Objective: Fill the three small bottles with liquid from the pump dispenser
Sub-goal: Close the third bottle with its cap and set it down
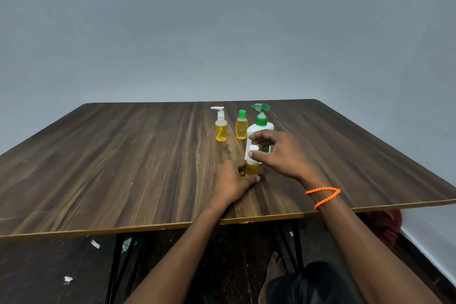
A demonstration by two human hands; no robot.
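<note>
1. Desk (123,168): dark wood-grain top, grey wall behind it. 4 containers stand upright on it, right of centre.
2. Pump dispenser (261,128): large white bottle with green pump head and collar, at the far right of the group. Its lower body is partly hidden by the right hand.
3. Small pump bottle (221,128): clear, white pump top, yellow liquid to about two-thirds height. Stands farthest left, apart from the others.
4. Green-capped bottle (241,127): clear, holds yellow liquid nearly to the shoulder. Stands between the small pump bottle and the pump dispenser, just beside the dispenser.
5. White-capped bottle (252,168): nearest the person, in front of the pump dispenser. Yellow liquid in the lower part, white upper part and cap.
6. Left hand (230,182): rests on the desk, fingers curled round the base of the white-capped bottle, gripping it.
7. Right hand (278,153): above the same bottle; thumb and fingers pinch its white cap. An orange bead bracelet (323,196) sits on this wrist.
8. Under the desk: black metal legs (114,266), dark floor (49,274) with a few scraps of paper, and a bare foot (275,266).
</note>
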